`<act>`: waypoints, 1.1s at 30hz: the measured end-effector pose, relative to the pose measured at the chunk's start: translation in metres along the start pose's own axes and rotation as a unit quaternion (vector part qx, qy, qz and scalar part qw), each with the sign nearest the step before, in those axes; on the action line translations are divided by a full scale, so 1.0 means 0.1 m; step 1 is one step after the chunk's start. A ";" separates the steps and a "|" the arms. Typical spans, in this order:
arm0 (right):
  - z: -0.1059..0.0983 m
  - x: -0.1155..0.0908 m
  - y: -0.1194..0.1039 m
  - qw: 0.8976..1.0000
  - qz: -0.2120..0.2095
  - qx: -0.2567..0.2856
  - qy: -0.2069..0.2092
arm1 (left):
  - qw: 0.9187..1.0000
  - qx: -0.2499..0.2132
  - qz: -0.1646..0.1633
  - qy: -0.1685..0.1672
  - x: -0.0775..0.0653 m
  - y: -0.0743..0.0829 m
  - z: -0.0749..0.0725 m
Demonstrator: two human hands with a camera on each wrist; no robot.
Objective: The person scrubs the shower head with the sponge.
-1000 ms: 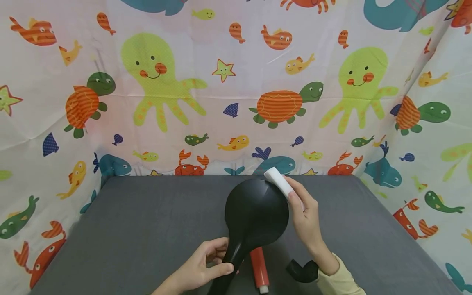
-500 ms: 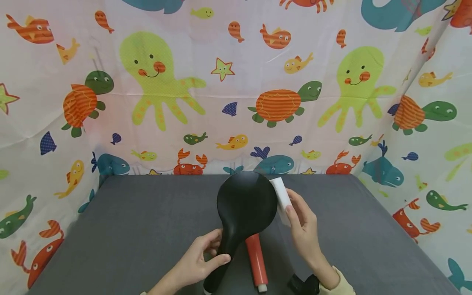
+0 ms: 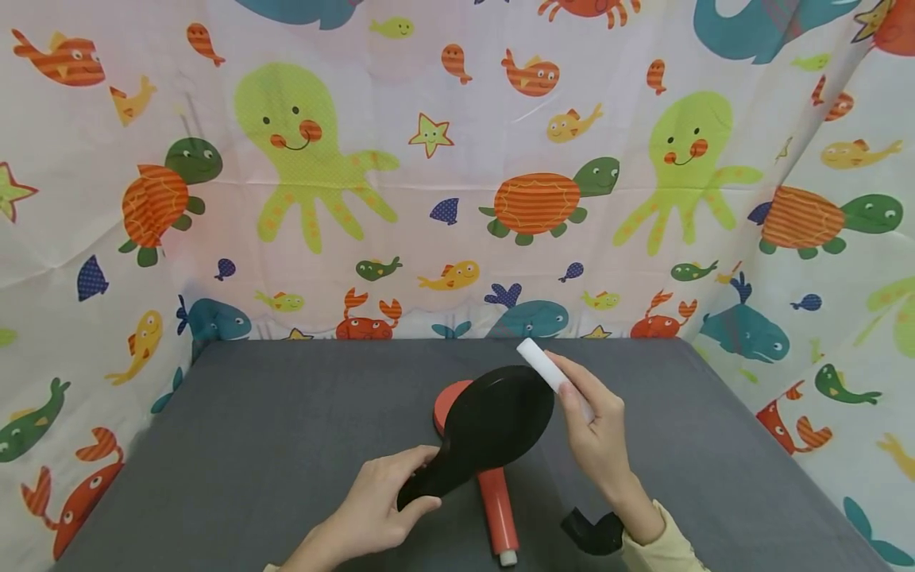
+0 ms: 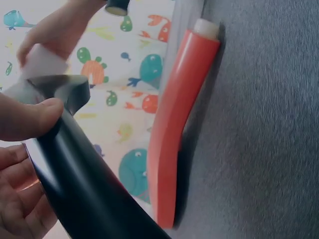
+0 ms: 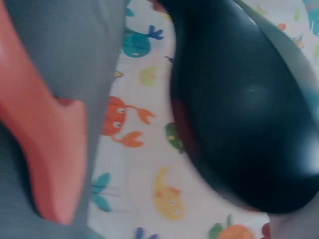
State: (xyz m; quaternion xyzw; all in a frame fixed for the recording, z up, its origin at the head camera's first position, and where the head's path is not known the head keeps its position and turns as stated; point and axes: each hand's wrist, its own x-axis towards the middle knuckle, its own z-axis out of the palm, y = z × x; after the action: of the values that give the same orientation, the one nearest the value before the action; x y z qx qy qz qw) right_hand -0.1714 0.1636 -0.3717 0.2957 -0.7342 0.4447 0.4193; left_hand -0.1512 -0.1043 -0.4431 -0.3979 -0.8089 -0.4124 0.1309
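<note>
My left hand (image 3: pixel 382 500) grips a black hand-held shower head (image 3: pixel 496 417) by its handle, the round head tilted up above the table. In the left wrist view, the thumb lies across the black handle (image 4: pixel 84 174). My right hand (image 3: pixel 596 425) pinches a white block-shaped sponge (image 3: pixel 546 367) at the upper right rim of the black head. The back of the head fills much of the right wrist view. Below it, a red shower head (image 3: pixel 498 512) with a whitish handle end lies on the table, partly covered by the black one in the head view.
A small black curved piece (image 3: pixel 595 532) lies on the dark grey tabletop (image 3: pixel 286 429) beside the right wrist. Behind and at both sides hangs a white curtain (image 3: pixel 400 214) printed with sea animals.
My left hand has tilted and turned the black shower head, lowering its rim and uncovering the red head behind. The white sponge moved down along the right edge, then back to the upper right rim.
</note>
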 end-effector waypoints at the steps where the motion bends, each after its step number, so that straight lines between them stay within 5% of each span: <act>1: 0.00 -0.04 0.03 1.000 0.020 -0.012 0.002 | 1.000 0.013 -0.003 0.004 0.00 0.00 -0.01; 5: 0.00 -0.13 0.07 0.994 0.095 -0.049 -0.009 | 0.998 0.063 -0.023 0.001 0.01 0.03 -0.07; 8: 0.00 -0.07 -0.10 0.993 0.099 -0.055 -0.019 | 0.993 0.113 -0.026 0.005 0.03 0.04 -0.09; 14: 0.07 -0.04 -0.13 0.998 -0.029 -0.064 -0.008 | 0.978 0.199 0.024 0.052 0.04 0.05 -0.06; 18: 0.14 -0.10 -0.11 0.987 -0.130 -0.091 -0.017 | 0.967 0.241 0.046 0.073 0.05 0.03 -0.03; 21: 0.17 -0.14 -0.10 0.981 -0.158 -0.107 -0.025 | 0.963 0.255 0.042 0.078 0.05 0.03 -0.01; 24: 0.14 -0.13 -0.03 0.987 -0.112 -0.113 -0.021 | 0.960 0.263 0.034 0.087 0.05 0.03 -0.01; 28: 0.07 -0.12 0.11 0.994 0.011 -0.103 -0.020 | 0.960 0.260 0.030 0.102 0.05 0.02 -0.02; 33: 0.03 -0.13 0.12 0.992 0.095 -0.081 -0.028 | 0.959 0.256 0.047 0.114 0.05 0.03 -0.03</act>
State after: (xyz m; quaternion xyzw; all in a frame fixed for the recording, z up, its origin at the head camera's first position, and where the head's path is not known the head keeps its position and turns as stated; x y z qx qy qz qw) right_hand -0.1765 0.1667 -0.3888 0.2014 -0.8042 0.4130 0.3769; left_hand -0.1525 -0.1022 -0.4366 -0.3389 -0.8475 -0.2274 0.3394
